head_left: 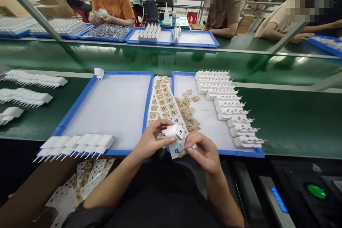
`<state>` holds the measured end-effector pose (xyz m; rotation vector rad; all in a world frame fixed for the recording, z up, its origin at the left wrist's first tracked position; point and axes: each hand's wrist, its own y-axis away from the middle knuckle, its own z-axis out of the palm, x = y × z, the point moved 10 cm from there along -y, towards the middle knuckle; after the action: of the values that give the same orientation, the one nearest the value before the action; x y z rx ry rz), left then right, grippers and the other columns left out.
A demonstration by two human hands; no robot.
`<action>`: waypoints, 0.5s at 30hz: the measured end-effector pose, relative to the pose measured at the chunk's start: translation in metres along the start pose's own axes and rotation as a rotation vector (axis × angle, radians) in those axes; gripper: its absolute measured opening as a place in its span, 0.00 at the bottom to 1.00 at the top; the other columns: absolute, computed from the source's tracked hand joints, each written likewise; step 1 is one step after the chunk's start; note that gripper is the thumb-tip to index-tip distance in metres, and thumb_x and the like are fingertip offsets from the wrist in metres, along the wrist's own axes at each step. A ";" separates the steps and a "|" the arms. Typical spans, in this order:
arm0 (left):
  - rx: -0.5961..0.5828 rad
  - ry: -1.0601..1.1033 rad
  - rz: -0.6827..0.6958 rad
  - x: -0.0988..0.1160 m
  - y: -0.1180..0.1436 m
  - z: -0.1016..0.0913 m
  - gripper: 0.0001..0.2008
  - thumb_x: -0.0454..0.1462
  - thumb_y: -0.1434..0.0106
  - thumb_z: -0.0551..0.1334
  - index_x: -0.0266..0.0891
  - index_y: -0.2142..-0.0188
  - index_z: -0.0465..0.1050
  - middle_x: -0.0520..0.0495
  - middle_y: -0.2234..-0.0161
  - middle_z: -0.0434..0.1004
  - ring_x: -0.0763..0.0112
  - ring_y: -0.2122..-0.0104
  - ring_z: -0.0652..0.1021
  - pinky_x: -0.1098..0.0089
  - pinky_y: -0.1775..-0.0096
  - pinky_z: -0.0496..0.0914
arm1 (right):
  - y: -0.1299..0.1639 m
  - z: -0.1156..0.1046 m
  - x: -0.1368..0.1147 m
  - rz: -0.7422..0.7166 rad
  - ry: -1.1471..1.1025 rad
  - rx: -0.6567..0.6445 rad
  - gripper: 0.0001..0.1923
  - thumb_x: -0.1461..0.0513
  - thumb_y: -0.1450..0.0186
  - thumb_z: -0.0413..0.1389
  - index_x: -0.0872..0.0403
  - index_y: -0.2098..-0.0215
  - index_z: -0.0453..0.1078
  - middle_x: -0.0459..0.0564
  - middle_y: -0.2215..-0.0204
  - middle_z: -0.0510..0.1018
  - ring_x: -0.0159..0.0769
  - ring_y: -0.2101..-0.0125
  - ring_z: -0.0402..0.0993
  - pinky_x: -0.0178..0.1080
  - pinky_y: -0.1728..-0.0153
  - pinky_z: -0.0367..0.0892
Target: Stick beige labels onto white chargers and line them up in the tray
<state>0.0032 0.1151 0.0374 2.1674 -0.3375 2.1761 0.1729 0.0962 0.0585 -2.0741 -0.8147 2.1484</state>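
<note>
My left hand [151,141] holds a small white charger plug [175,131] over the near edge of the bench. My right hand [204,151] pinches a small tan sticker [182,152] just below the plug, over the end of a white sticker sheet [162,101] that lies between two blue trays. The right blue tray [242,152] carries a diagonal row of white plugs [227,103] and a heap of loose tan stickers [187,110]. Across the near edge of the left blue tray [80,103] lies a row of white plugs [77,144].
More white plugs [25,96] lie in rows on the green bench at left, and one plug [98,73] stands at the left tray's far corner. Used sticker sheets [80,181] pile up below left. Several people sit across the green conveyor [171,60]. A green button [316,191] sits at lower right.
</note>
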 end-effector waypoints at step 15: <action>0.119 -0.287 0.114 -0.011 0.033 -0.042 0.22 0.42 0.38 0.70 0.41 0.46 0.73 0.40 0.48 0.81 0.58 0.48 0.81 0.60 0.47 0.75 | -0.019 0.066 0.012 0.162 -0.169 -0.061 0.02 0.61 0.33 0.60 0.49 0.65 0.73 0.46 0.70 0.76 0.36 0.68 0.74 0.38 0.67 0.72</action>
<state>-0.0443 0.0925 0.0228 2.5937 -0.3610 1.9833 0.1038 0.0951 0.0525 -2.0749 -0.7603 2.4416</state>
